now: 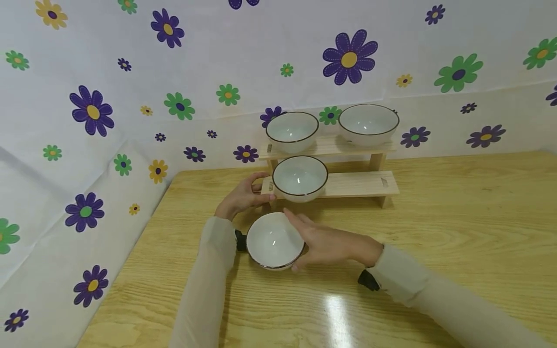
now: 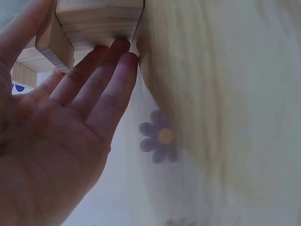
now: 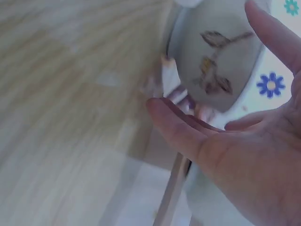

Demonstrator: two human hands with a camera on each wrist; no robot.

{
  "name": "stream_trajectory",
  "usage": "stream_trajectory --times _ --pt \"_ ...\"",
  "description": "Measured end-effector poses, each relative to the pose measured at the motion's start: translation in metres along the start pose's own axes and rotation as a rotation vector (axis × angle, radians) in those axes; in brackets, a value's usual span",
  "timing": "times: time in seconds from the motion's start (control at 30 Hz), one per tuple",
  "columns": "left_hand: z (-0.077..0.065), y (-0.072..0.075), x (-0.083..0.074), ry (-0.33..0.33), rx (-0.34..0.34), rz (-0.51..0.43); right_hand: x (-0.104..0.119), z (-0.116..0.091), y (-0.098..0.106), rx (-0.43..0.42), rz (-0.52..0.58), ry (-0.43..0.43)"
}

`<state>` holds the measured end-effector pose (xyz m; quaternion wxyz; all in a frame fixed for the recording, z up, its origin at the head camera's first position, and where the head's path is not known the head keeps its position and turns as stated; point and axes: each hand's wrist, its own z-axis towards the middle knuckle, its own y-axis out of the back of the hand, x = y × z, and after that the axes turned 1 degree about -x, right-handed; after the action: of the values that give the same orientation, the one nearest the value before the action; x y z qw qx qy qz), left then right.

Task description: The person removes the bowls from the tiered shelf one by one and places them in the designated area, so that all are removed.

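My left hand holds the left end of the wooden two-step rack. Its thumb is at the front, and its fingers lie against the wood in the left wrist view. My right hand grips the right side of a white bowl with a dark rim, in front of the rack. Fingers span the far side, thumb the near side. The right wrist view, partly blurred, shows a brown plant pattern on the bowl's outside. Whether its base touches the table is hard to tell.
A like bowl sits at the left of the lower step. On the upper step stand a left bowl and a right bowl. A white flowered cloth hangs behind and left of the wood-grain table.
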<state>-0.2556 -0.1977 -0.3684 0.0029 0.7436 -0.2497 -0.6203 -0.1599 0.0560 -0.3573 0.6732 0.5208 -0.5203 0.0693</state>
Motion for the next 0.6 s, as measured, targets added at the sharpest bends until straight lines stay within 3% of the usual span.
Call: stream_trajectory --times 0.23,0.47,0.6 --pt "-0.001 0.003 0.004 0.006 -0.008 0.013 -0.014 -0.031 0.028 -0.036 -0.032 -0.017" --pt "0.000 0.001 0.004 -0.006 -0.005 0.022 -0.025 -0.052 0.050 -0.212 -0.036 0.083" --pt "0.002 -0.001 0.005 -0.009 -0.002 0.025 -0.027 -0.056 0.057 -0.296 -0.039 0.089"
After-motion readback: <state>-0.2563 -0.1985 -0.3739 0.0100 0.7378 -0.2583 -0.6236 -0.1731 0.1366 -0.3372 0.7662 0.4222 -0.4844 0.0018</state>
